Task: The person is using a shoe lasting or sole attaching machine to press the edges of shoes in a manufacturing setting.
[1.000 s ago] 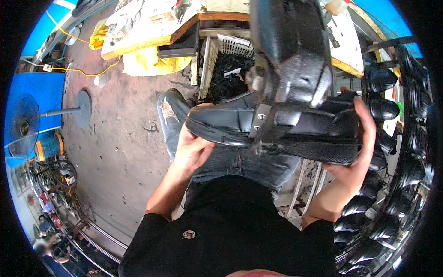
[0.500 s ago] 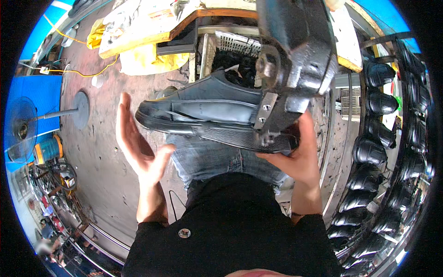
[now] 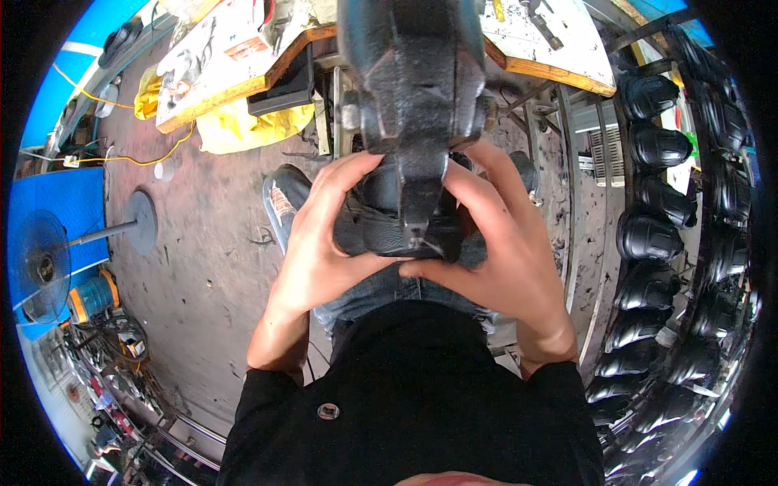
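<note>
A black shoe (image 3: pixel 387 236) sits end-on over my lap, gripped from both sides. My left hand (image 3: pixel 318 231) curls round one side, thumb along the low near edge. My right hand (image 3: pixel 509 223) wraps the other side, its thumb close to the left one. A heavy dark metal machine arm (image 3: pixel 421 89) comes down in front of the shoe, and its narrow lower end (image 3: pixel 419 219) overlaps the shoe between my hands. Most of the shoe's far part is hidden behind that arm and my fingers.
White worktables with wooden edges (image 3: pixel 267 69) stand ahead, a yellow cloth or bag (image 3: pixel 255 128) under the left one. At right, racks hold several black shoes (image 3: pixel 652 235). A standing fan (image 3: pixel 44 263) is at far left.
The shoe has turned from sideways to end-on. My left hand, spread and apart before, has closed on it. The machine arm now appears further left, in the middle of the view.
</note>
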{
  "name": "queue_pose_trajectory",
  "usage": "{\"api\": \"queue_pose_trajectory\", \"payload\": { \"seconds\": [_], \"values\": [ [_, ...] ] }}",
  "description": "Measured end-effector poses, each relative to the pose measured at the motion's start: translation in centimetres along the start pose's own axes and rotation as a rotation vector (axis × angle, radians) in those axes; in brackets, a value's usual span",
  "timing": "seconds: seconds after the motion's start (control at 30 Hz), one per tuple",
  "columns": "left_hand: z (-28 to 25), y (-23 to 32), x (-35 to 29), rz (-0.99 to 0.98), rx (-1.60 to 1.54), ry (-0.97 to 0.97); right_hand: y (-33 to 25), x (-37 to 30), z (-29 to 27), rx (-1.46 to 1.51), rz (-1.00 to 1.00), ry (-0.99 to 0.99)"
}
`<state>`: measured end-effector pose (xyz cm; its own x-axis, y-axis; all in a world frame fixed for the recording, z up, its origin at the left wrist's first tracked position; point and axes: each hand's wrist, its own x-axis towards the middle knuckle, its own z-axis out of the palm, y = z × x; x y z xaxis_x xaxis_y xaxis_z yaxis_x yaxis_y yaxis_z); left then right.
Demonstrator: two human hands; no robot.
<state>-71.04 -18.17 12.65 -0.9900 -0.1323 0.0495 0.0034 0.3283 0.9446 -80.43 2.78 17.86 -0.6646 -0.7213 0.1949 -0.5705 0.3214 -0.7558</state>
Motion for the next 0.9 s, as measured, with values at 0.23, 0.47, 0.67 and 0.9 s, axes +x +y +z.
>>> {"api": "queue_pose_trajectory", "payload": {
  "seconds": [0.23,0.47,0.67,0.9],
  "values": [
    [2.8,-2.9,-0.6,0.035,-0.473,-0.039,9.9,-7.3,4.4,0.365,0.320,0.068],
    [4.3,-3.7,-1.4,-0.088,-0.653,0.047,16.7,-11.5,5.9,0.522,0.205,0.062],
    [5.4,-3.6,-1.4,-0.245,-0.827,0.055,15.3,-11.4,-2.0,0.595,0.045,0.207],
    [7.0,-4.7,-0.9,-0.272,-0.957,-0.020,5.3,-12.8,-8.9,0.023,0.085,0.357]
  ]
}}
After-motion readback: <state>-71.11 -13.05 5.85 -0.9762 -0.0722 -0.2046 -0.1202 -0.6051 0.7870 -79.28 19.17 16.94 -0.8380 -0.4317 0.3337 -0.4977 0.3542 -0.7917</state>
